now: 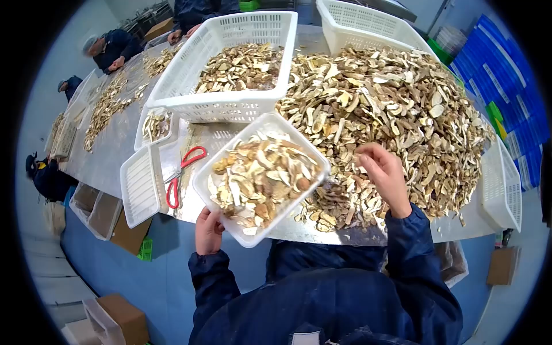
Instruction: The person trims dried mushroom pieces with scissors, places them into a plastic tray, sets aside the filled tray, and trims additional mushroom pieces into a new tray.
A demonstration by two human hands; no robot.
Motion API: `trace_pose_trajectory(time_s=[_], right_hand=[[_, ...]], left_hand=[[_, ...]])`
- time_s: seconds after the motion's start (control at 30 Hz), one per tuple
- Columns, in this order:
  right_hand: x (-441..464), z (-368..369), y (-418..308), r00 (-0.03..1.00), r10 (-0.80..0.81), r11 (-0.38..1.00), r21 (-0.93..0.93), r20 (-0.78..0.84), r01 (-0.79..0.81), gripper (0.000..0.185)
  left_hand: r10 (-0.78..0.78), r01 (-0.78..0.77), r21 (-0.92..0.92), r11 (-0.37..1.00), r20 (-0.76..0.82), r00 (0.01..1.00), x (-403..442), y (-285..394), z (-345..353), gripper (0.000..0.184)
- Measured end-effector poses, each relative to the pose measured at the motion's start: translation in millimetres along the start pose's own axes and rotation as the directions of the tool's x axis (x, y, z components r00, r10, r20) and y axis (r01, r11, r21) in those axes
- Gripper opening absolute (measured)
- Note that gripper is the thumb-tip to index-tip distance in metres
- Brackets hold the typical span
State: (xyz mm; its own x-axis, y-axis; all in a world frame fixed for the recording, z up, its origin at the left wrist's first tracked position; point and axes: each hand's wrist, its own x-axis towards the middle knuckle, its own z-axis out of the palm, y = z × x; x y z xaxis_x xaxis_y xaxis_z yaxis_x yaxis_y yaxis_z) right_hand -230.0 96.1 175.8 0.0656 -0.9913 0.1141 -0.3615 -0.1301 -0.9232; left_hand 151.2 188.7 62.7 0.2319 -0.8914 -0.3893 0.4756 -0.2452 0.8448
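Observation:
My left hand point(209, 231) is closed on the near left edge of a white plastic tray point(248, 240), its thumb over the rim. The tray is tilted and filled with sliced dried mushrooms point(261, 178). Over the near part of a large heap of mushroom slices point(397, 109), my right hand point(384, 175) has thumb and fingers pinched together. Whatever lies between those fingertips is blurred and too small to name. Left of the tray, red-handled scissors point(183, 167) lie on the metal table point(109, 172).
A large white basket point(224, 103) with mushroom slices stands behind the tray. Smaller white trays point(141, 184) sit at the left. Another basket point(368, 29) is behind the heap, and one point(501, 184) stands to its right. Other people point(118, 49) work along the table's far left.

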Motion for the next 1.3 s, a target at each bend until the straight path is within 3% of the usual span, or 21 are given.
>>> trace_pose_trajectory(time_s=[0.03,0.07,0.1,0.17,0.23,0.3,0.33,0.43,0.53,0.63,0.7,0.77,0.87,0.97,1.1,1.13,1.27,1.3], right_hand=[[1.0,6.4,-8.1,0.985,-0.149,0.985,0.077,-0.081,0.156,0.018],[1.3,10.7,-20.3,0.983,-0.167,0.972,0.151,-0.081,0.178,0.019],[3.8,8.2,-23.1,0.989,-0.143,0.989,0.044,0.036,0.141,0.023],[15.2,9.2,-18.0,0.915,-0.373,0.905,-0.16,0.15,0.395,0.028],[13.8,-5.4,-15.5,0.952,-0.305,0.934,-0.201,-0.016,0.296,0.03],[8.4,-27.9,-0.4,0.989,-0.142,0.974,-0.186,-0.048,0.13,0.03],[4.9,-35.5,14.9,0.987,-0.158,0.95,-0.277,-0.023,0.146,0.029],[-26.9,-53.6,37.0,0.951,0.263,0.96,0.049,0.161,-0.274,0.029],[-54.0,-66.9,42.4,0.915,0.32,0.891,0.251,0.247,-0.379,0.024],[-69.5,-73.3,49.9,0.931,0.316,0.868,0.342,0.18,-0.361,0.019],[-75.6,-76.1,40.7,0.954,0.295,0.93,0.246,-0.06,-0.273,0.018],[-79.3,-77.5,35.6,0.935,-0.018,0.995,-0.1,-0.355,-0.019,0.013],[-78.7,-74.4,10.0,0.957,-0.198,0.872,-0.483,-0.211,0.074,0.015],[-66.7,-50.9,3.6,0.977,-0.186,0.699,-0.712,-0.1,0.06,0.016],[-34.2,-21.4,15.8,0.964,-0.262,0.696,-0.685,0.037,0.215,0.013],[-26.7,-14.9,14.4,0.961,-0.271,0.767,-0.593,0.045,0.244,0.013],[6.5,9.9,12.8,0.984,-0.128,0.959,-0.239,0.121,0.154,0.016],[11.7,15.9,14.2,0.99,-0.023,0.983,-0.179,0.14,0.048,0.017]], left_hand=[[-0.01,0.008,0.024,1.0,0.047,0.999,0.7,-2.2,4.5,0.023],[-0.021,0.016,0.048,0.999,0.098,0.995,1.6,-5.1,9.6,0.023],[-0.033,0.022,0.072,0.997,0.152,0.988,3.4,-8.3,16.2,0.023],[-0.05,0.029,0.088,0.996,0.238,0.97,2.2,-8.3,29.7,0.024],[-0.069,0.047,0.081,0.996,0.292,0.954,0.9,-8.7,39.4,0.026],[-0.093,0.078,0.057,0.995,0.325,0.941,-2.9,-6.4,49.9,0.031],[-0.106,0.096,0.047,0.994,0.331,0.938,-3.9,-4.7,54.1,0.032],[-0.123,0.117,0.041,0.992,0.407,0.905,5.6,-1.9,64.5,0.036],[-0.185,0.159,0.094,0.983,0.511,0.839,24.7,-5.6,67.1,0.04],[-0.153,0.135,0.075,0.988,0.561,0.814,27.9,-6.1,94.1,0.043],[-0.129,0.102,0.079,0.992,0.569,0.812,30.1,-8.7,107.1,0.042],[-0.141,0.108,0.093,0.99,0.582,0.801,31.0,-9.0,115.6,0.044],[-0.176,0.128,0.126,0.984,0.551,0.816,26.1,-11.5,111.0,0.046],[-0.123,0.099,0.074,0.992,0.536,0.836,22.1,-18.0,105.4,0.045],[-0.106,0.098,0.04,0.994,0.429,0.897,13.7,-17.0,79.5,0.038],[-0.093,0.084,0.039,0.996,0.372,0.923,14.1,-17.6,68.4,0.038],[-0.058,0.052,0.041,0.998,0.186,0.981,13.8,-13.4,27.5,0.038],[-0.053,0.047,0.043,0.998,0.155,0.986,14.2,-11.2,19.6,0.038]])
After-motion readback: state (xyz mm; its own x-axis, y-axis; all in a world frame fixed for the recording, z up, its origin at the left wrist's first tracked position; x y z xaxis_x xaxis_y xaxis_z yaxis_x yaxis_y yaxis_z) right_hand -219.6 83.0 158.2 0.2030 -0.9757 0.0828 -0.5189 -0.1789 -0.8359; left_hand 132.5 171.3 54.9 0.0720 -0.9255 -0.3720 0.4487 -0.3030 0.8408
